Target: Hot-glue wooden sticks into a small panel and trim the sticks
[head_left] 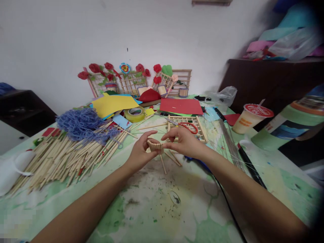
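Note:
Between thumb and fingers, my left hand point(141, 150) grips a small pot made of short wooden sticks point(155, 146) set side by side. My right hand point(183, 141) is at the pot's right side, its thumb and fingertips drawn together at the edge; whether a thin piece sits between them is too small to make out. Below the pot, a few loose sticks point(173, 158) lie on the table. Just behind my right hand, red-handled scissors point(187, 126) rest on a wooden stick lattice point(202, 130).
At left a heap of wooden sticks point(58, 158) lies under tangled blue yarn point(78, 123). Yellow paper point(116, 104), a tape roll point(134, 114) and red paper point(181, 106) are behind. A drink cup point(249, 119) and a large bottle point(286, 125) stand at right. A black cord point(227, 202) crosses under my right forearm.

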